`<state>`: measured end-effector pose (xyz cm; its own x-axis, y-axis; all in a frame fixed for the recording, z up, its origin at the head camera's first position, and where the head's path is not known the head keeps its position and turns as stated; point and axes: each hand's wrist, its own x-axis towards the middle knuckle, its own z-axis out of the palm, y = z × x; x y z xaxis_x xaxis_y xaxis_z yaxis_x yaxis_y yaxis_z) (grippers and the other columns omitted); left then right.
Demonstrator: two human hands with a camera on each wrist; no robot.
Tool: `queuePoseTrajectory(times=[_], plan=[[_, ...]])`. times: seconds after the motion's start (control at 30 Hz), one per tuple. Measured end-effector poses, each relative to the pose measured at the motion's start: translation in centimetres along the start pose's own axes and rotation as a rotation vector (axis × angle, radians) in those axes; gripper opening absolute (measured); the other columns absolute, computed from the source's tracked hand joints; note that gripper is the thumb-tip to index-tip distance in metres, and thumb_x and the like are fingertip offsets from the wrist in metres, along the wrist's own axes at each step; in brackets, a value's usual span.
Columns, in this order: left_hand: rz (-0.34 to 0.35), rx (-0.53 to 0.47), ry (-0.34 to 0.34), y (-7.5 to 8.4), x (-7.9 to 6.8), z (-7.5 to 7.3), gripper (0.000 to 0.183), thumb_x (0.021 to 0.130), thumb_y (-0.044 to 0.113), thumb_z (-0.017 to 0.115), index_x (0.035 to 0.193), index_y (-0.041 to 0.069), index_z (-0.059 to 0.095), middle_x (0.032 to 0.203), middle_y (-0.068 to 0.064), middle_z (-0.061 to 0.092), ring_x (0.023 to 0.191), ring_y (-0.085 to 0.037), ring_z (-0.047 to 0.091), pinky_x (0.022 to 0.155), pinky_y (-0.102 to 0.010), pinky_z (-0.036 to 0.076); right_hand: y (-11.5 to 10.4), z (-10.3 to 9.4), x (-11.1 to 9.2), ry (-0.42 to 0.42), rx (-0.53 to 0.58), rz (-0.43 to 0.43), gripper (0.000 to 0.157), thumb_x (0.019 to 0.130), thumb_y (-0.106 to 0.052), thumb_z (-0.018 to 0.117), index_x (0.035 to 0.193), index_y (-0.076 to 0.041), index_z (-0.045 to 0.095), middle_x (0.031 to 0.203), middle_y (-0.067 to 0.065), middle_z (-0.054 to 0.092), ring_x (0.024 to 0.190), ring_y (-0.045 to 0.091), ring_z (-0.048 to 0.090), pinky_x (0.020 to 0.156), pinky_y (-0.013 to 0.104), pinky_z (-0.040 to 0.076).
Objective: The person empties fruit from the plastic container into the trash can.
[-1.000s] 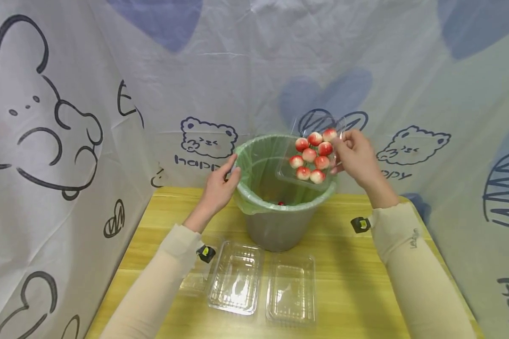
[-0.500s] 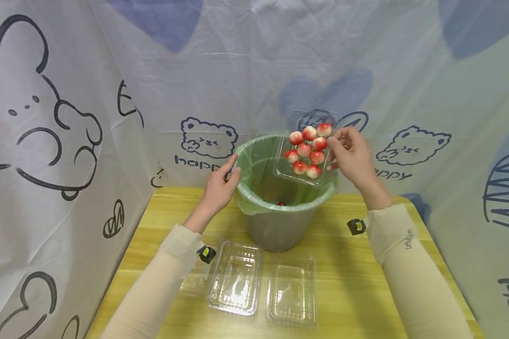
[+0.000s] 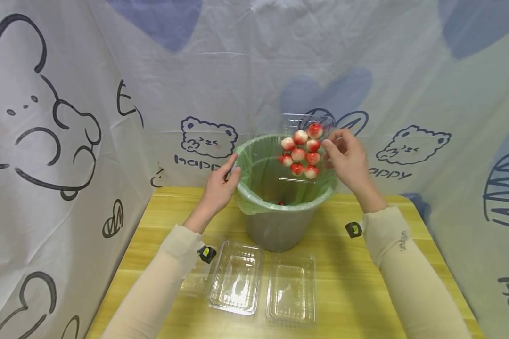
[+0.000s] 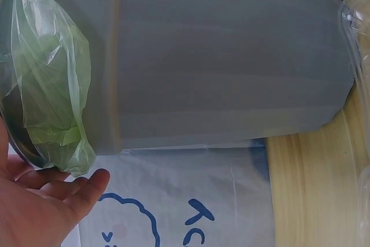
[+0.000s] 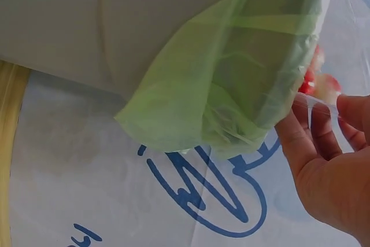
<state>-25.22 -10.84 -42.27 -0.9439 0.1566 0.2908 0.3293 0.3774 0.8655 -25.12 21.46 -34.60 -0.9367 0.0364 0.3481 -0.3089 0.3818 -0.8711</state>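
Note:
In the head view a grey bin [image 3: 275, 230] stands on the table, lined with a green bag [image 3: 252, 165] folded over its rim. My left hand [image 3: 219, 188] rests at the rim's left side, fingers extended against the liner. My right hand [image 3: 351, 162] pinches the right edge of a clear plastic container [image 3: 307, 117], held tilted over the bin's mouth. Inside it, small round red-and-white fruits [image 3: 298, 154] lie close together. Deep in the bin shows a small red thing [image 3: 282, 203]. The right wrist view shows fingers and thumb on the container's thin edge, with the fruits [image 5: 328, 88] partly hidden by the liner.
Several clear plastic containers [image 3: 237, 278] lie in front of the bin on the yellow wood-grain table [image 3: 348, 282], the leftmost partly behind my left forearm. Printed white sheeting [image 3: 254, 84] hangs around the back and both sides. A black wrist camera [image 3: 354, 230] sits by my right cuff.
My right hand has moved left with the container, carrying the fruits farther over the bin, and the container's tilt has shifted. The left hand, bin and table containers stay put.

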Motion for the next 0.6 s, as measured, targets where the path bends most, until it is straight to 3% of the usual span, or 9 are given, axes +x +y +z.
queuePoseTrajectory(times=[0.23,0.33,0.47,0.6], plan=[[0.012,-0.013,0.011,-0.17,0.1,0.13,0.054,0.111,0.031,0.049,0.162,0.012,0.041,0.168,-0.011,0.04,0.043,-0.001,0.028,0.053,-0.022,0.043,0.28,0.35,-0.05,0.045,-0.011,-0.032,0.018,0.107,-0.018,0.063,0.114,-0.002,0.057,0.097,0.017,0.067,0.085,0.025,0.07,0.07,0.035,0.07],[0.014,-0.018,0.012,-0.19,0.11,0.15,0.054,0.111,0.031,0.049,0.162,0.012,0.042,0.167,-0.011,0.04,0.044,-0.001,0.029,0.054,-0.022,0.043,0.32,0.36,-0.05,0.054,-0.016,-0.028,0.017,0.106,-0.018,0.063,0.113,-0.004,0.058,0.094,0.011,0.068,0.086,0.027,0.069,0.07,0.035,0.07],[0.008,-0.017,0.009,-0.15,0.06,0.12,0.054,0.111,0.031,0.049,0.162,0.013,0.041,0.167,-0.01,0.04,0.047,-0.002,0.031,0.054,-0.021,0.045,0.36,0.27,-0.08,0.059,-0.004,-0.017,0.016,0.106,-0.018,0.063,0.112,-0.005,0.058,0.092,0.002,0.067,0.086,0.026,0.069,0.071,0.035,0.07],[0.003,-0.019,0.005,-0.13,0.03,0.09,0.055,0.111,0.031,0.049,0.162,0.013,0.041,0.168,-0.01,0.04,0.049,-0.005,0.033,0.054,-0.022,0.046,0.32,0.23,-0.15,0.069,0.018,-0.022,0.016,0.106,-0.018,0.064,0.113,-0.004,0.058,0.092,0.001,0.067,0.084,0.02,0.068,0.07,0.034,0.07]])
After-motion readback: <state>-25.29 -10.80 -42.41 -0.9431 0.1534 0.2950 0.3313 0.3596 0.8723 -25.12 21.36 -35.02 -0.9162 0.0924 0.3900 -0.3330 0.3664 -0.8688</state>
